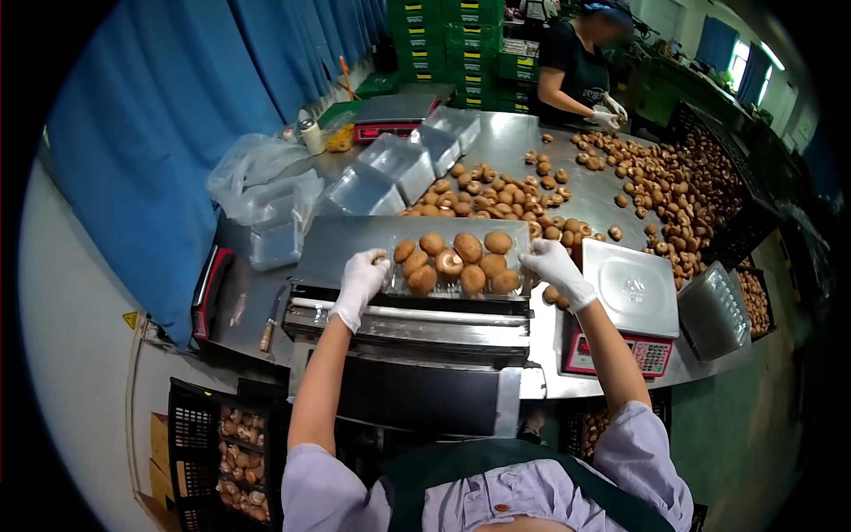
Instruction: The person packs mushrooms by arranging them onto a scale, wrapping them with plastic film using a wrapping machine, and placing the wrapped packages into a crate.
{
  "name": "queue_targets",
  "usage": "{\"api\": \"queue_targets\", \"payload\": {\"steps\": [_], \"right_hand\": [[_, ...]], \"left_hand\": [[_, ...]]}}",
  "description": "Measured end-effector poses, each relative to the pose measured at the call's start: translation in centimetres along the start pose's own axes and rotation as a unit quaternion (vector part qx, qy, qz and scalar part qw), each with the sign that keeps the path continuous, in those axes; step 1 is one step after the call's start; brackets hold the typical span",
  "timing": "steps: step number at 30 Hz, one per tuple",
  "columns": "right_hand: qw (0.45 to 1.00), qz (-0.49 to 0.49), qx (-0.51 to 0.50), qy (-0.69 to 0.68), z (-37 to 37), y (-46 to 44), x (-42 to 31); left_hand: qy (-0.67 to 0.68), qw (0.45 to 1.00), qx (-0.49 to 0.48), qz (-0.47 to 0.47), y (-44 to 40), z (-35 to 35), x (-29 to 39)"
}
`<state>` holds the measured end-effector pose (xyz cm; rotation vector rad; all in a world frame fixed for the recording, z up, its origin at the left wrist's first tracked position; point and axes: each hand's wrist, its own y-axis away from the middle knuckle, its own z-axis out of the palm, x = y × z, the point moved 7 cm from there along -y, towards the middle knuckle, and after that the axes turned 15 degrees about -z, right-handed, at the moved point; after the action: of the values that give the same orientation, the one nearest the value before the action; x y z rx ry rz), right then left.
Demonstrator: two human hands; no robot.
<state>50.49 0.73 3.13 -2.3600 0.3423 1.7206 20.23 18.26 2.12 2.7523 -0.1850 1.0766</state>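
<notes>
Several brown mushrooms (448, 262) lie in a clear tray on the metal wrapping machine (341, 244) in front of me. My left hand (363, 278), in a white glove, is at the tray's left end, with its fingers pressed together on clear film or the tray edge. At the right end, my gloved right hand (557, 270) has its fingers closed on the same clear material. Which of the two, film or tray edge, each hand pinches is hard to make out. Below the tray run a pale roller (408, 312) and a dark flat plate (417, 392).
Loose mushrooms (505, 195) lie behind the machine. A scale (631, 288) stands at right beside stacked clear trays (716, 310). Empty trays (363, 188) and a knife (273, 319) are at left. Across the table, a gloved person (581, 80) handles mushrooms near a tipped black crate (731, 191).
</notes>
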Motion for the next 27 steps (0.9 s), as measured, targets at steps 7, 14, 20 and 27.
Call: {"api": "queue_targets", "payload": {"steps": [7,14,20,27], "right_hand": [[0.986,-0.043,-0.043,0.156,7.0,-3.5,0.7],[0.84,-0.268,-0.068,0.468,4.9,3.6,-5.7],[0.7,-0.361,-0.288,0.545,8.7,8.8,-6.5],[0.69,-0.385,-0.313,0.526,10.2,8.3,-4.4]], "left_hand": [[-0.114,0.993,-0.027,0.017,-4.4,-4.1,-5.1],[-0.239,0.899,-0.078,0.36,2.0,-8.5,-4.0],[-0.364,0.706,-0.173,0.582,6.9,-7.8,-4.7],[-0.359,0.721,-0.118,0.58,6.9,-7.4,-4.8]]}}
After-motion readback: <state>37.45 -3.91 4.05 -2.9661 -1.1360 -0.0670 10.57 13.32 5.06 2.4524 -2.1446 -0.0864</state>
